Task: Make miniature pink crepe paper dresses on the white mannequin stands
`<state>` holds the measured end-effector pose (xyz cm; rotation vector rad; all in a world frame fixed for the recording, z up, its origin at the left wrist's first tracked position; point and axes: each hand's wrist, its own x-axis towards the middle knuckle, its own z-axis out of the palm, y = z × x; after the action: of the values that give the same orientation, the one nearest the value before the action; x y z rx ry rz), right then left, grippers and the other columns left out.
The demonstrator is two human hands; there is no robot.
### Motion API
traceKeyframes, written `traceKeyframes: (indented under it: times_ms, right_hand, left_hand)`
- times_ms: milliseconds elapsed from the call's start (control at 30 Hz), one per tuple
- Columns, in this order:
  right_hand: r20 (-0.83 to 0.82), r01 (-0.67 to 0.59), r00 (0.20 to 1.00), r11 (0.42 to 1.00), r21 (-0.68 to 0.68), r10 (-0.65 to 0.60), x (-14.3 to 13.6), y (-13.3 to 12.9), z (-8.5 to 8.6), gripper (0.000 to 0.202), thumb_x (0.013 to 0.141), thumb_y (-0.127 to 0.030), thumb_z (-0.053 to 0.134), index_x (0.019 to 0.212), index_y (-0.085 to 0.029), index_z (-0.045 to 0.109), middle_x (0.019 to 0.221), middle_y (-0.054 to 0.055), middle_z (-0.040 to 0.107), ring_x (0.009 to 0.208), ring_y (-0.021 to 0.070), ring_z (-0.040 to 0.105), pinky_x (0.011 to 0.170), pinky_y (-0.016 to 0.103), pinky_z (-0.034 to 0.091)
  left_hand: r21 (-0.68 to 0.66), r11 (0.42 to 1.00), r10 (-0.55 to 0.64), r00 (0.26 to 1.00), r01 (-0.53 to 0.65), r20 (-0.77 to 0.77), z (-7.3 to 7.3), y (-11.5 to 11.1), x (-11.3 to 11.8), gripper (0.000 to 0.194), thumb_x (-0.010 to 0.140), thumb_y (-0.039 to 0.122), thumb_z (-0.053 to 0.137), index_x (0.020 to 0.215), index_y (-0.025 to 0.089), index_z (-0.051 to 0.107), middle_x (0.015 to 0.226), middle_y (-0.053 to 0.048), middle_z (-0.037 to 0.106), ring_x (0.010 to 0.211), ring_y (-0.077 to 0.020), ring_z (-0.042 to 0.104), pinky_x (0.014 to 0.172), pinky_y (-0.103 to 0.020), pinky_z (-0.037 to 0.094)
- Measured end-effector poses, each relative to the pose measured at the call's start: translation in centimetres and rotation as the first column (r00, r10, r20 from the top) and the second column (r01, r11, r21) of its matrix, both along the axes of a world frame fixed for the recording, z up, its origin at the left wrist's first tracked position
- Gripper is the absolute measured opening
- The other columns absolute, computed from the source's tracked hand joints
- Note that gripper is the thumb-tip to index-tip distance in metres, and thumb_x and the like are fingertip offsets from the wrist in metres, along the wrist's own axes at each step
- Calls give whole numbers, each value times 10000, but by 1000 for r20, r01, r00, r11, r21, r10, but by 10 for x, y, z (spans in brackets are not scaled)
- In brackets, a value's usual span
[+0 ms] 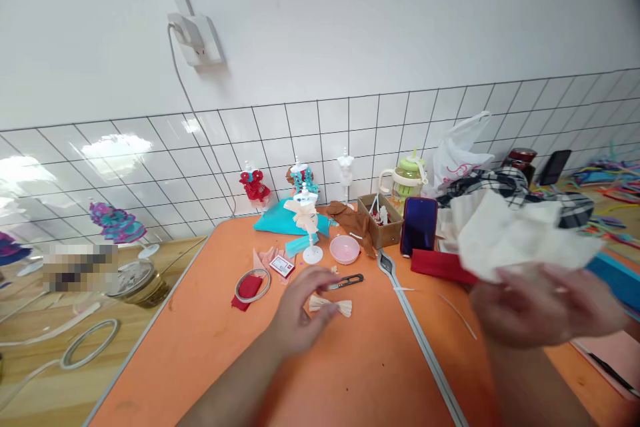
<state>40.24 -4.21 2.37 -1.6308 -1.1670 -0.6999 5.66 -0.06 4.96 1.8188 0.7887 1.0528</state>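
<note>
My left hand (303,310) reaches over the orange mat, thumb and fingers apart. Its thumb overlaps a small pleated cream strip (345,307), gathered in the middle like a bow; I cannot tell whether they touch. Just beyond the fingers lies a pair of thread snips (350,281). On the right, my right hand (545,310), blurred by motion, grips a cream crinkled sheet (515,237) raised above the mat. A small white dress-form stand (312,253) wearing cream ruffles stands behind my left hand.
Behind are a pink bowl (345,250), a cardboard box (387,233), a phone (419,227) and a green-lidded jug (410,180). Left lies a tape ring (253,285) on red material. A grey zipper-like strip (425,347) crosses the orange mat (200,320). More dressed forms (117,223) stand left.
</note>
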Motion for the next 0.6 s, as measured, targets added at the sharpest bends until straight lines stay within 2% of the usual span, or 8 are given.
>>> traceKeyframes:
  times_ms: [33,100,167,267,333,433,500,600]
  right_hand:
    - [222,-162,963,987,22,153,-24,-8,-2,104,691,-311,661,791,-315,631,885,100,595,1067,343,514,984,599,295]
    - [449,-471,762,875,-111,467,-78,-21,-3,245,721,-253,687,914,-397,644,908,6,669,963,248,595,1017,542,326]
    - [452,-704,504,653,-279,736,-127,-29,2,302,789,-216,635,1014,-417,621,979,-43,706,941,184,626,1027,442,386]
    - [368,-804,186,357,-476,911,-168,-39,17,299,853,-168,538,1081,-349,606,1103,-27,691,1006,147,624,998,336,450]
    - [360,-833,79,259,-488,930,-172,-49,24,281,863,-180,526,1079,-342,606,1085,-44,700,950,120,643,940,268,494]
    - [361,-901,182,302,-311,914,-161,-62,24,295,838,-205,567,1085,-362,595,903,-73,738,784,116,662,823,241,543]
    - [261,-848,398,462,-259,879,-153,-61,18,351,821,-187,556,1153,-300,577,945,-1,729,867,176,655,866,342,515]
    - [145,-640,652,642,-423,745,-142,-42,3,440,833,-202,534,1272,-207,515,1192,96,629,1112,257,558,984,471,385]
  left_hand:
    - [-178,970,-149,984,164,99,11,-13,5,631,715,521,670,1291,311,520,1316,-126,500,1149,-330,499,940,-466,423]
    - [-495,721,-334,869,485,365,23,-29,15,874,631,750,576,1375,322,414,1382,-129,460,1201,-350,487,918,-490,448]
    - [-629,588,-210,847,509,488,23,-36,20,832,666,766,519,1343,285,462,1294,-143,549,1148,-339,543,870,-469,479]
    - [-722,621,44,906,306,421,6,-32,15,545,699,403,729,1201,246,588,1119,-106,667,1030,-285,624,817,-366,502]
    - [-745,632,126,921,211,368,-6,-27,1,477,651,278,771,1106,216,640,1063,-101,694,962,-282,654,783,-350,511]
    - [-773,621,175,939,129,296,-11,-24,-37,392,637,263,777,1008,183,680,992,-116,719,884,-296,682,761,-376,524]
    - [-822,563,173,959,89,223,-5,-27,-68,354,629,270,788,948,152,691,948,-131,728,857,-302,690,767,-388,529]
    - [-855,517,243,964,-36,107,7,-33,-117,374,655,309,782,967,136,673,953,-127,727,855,-280,691,780,-370,531]
